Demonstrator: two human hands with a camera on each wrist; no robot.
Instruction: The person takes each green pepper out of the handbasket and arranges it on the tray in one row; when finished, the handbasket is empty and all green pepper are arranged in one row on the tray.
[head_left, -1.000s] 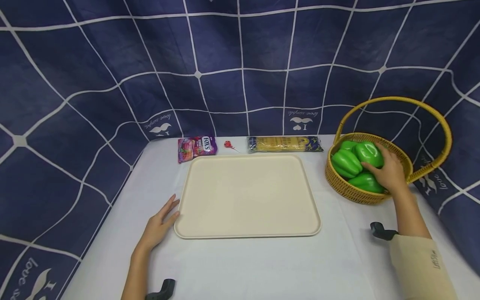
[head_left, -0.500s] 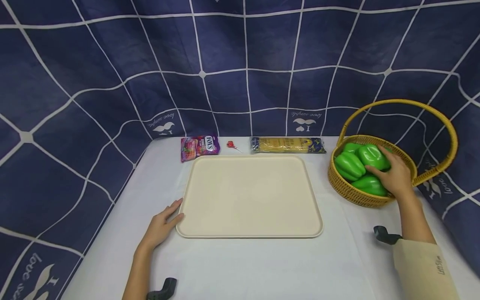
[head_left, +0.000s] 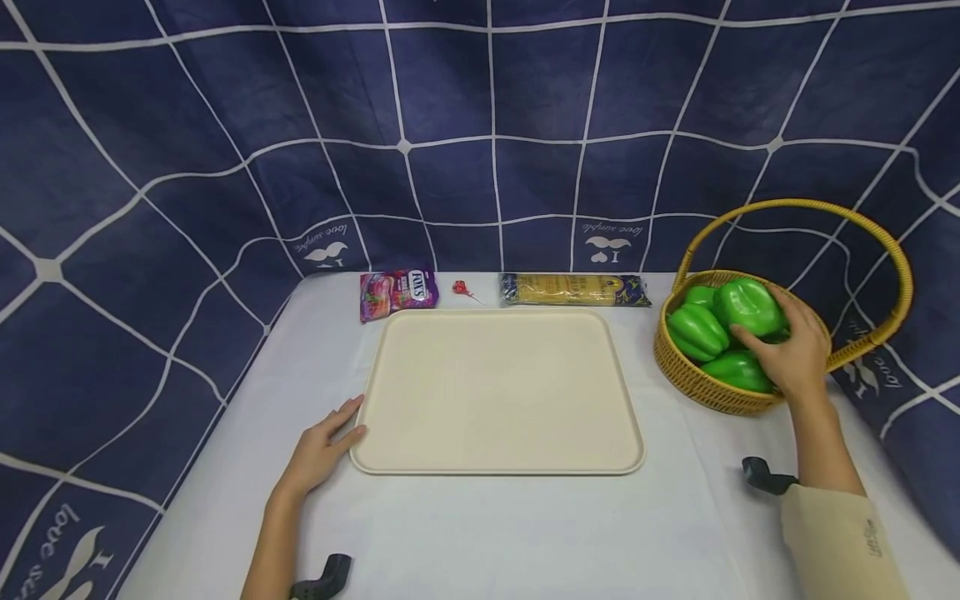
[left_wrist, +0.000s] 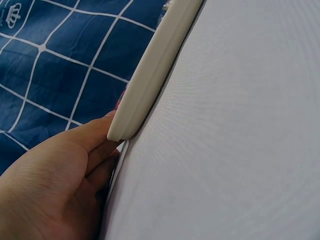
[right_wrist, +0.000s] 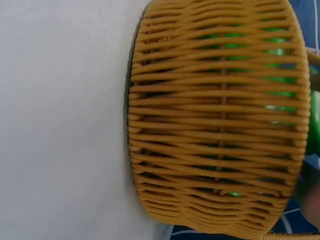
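A: What's nearest?
B: At the bottom, a pale sleeve (head_left: 843,542) on the right arm, with lettering on it, and a black mount (head_left: 324,579) by the left wrist. White cloth covers the table (head_left: 480,533).
A: And the left hand (head_left: 315,454)?
B: Loosely spread, gripping nothing. Its thumb and fingertips touch the left rim of the tray (head_left: 495,392), near the front corner. The tray is cream, with rounded corners, and lies flat mid-table.
A: The right hand (head_left: 798,354)?
B: That one is holding a pepper (head_left: 748,307) – thumb on the near side, fingers curled round the far right. The pepper is green and glossy, and sits at the top of the heap, inside the basket (head_left: 693,382).
A: Clear of the others?
B: Can't tell; the wicker wall hides most of it from the right wrist, and the hand blurs there. More green peppers (head_left: 697,332) lie beside and below it.
A: The basket itself?
B: Tan wicker, upright, right of the tray, its tall handle leaning out to the right.
A: Farther back?
B: Behind the tray, left to right: a purple sweets bag (head_left: 397,294), a red lollipop (head_left: 461,288), a yellow noodle pack (head_left: 573,289). Last, a navy curtain (head_left: 450,92) – white grid lines, small printed mottos.
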